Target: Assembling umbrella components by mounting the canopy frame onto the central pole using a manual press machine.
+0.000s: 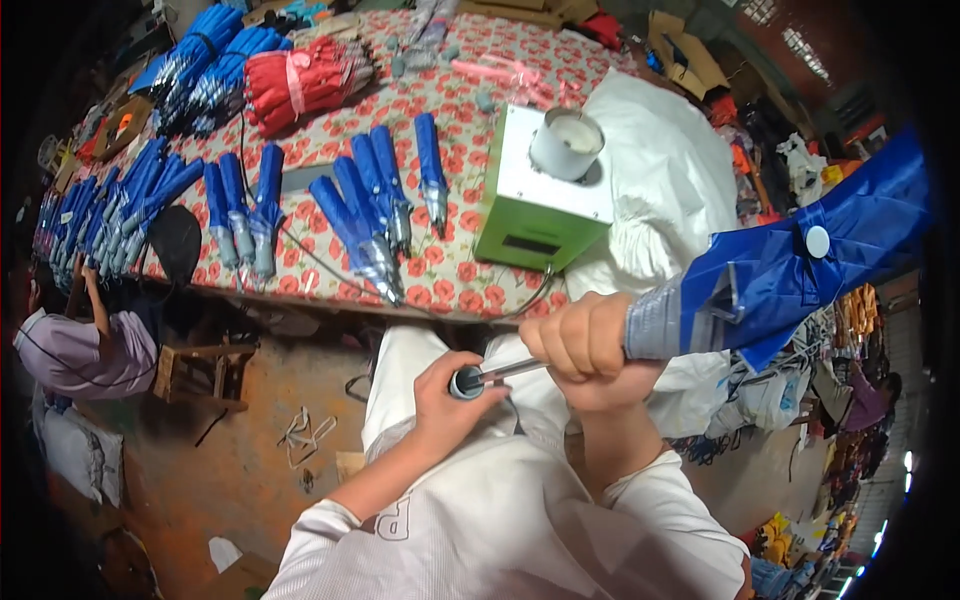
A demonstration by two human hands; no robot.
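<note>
A folded blue umbrella slants across my lap, its cloth end reaching up to the right. My right hand is wrapped round it where the grey gathered part meets the thin metal shaft. Over my left thigh, my left hand curls its fingers and thumb round a short grey umbrella handle. The shaft's lower end meets the handle's open-looking top; how deep it sits I cannot tell. A white button shows on the blue cloth.
Ahead stands a table with a red-flowered cloth. On it are a green and white box machine with a round metal cup, several blue umbrellas and a red bundle. A white sack lies right; another person sits left.
</note>
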